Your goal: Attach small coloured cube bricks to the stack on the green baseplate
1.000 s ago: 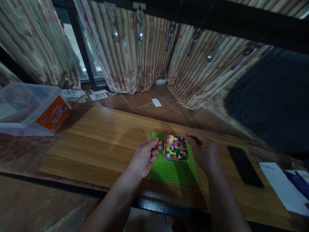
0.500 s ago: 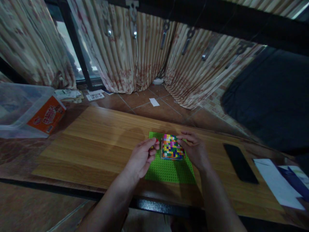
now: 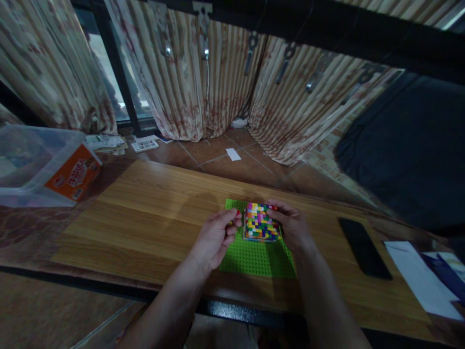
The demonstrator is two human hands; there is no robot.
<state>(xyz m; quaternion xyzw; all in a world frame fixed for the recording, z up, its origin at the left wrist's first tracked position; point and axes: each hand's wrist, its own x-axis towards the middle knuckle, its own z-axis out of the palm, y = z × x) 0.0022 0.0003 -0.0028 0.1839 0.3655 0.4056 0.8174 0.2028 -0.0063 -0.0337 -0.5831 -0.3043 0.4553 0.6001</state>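
A block of multicoloured toy bricks (image 3: 259,223) is built up on a green studded baseplate (image 3: 254,261). Its top is a patchwork of yellow, white, green, purple and red studs. Just left of the block, my left hand (image 3: 215,236) pinches a small red toy brick (image 3: 238,214) between thumb and fingertips. My right hand (image 3: 293,227) is at the block's far right corner, its thumb over the top and its fingers curled along the far side. Those fingertips are partly hidden, and whether a loose brick is under them I cannot tell.
The baseplate lies on a wooden table (image 3: 145,218). To the right are a black phone-like slab (image 3: 365,248) and white paper (image 3: 417,276). A clear plastic bin (image 3: 32,160) with an orange label stands at the left. Striped curtains (image 3: 189,87) hang beyond the table.
My right hand has closed in on the block's far right corner, its thumb and fingers now curled about the edge. The left hand keeps its pinch on the red brick, almost unmoved.
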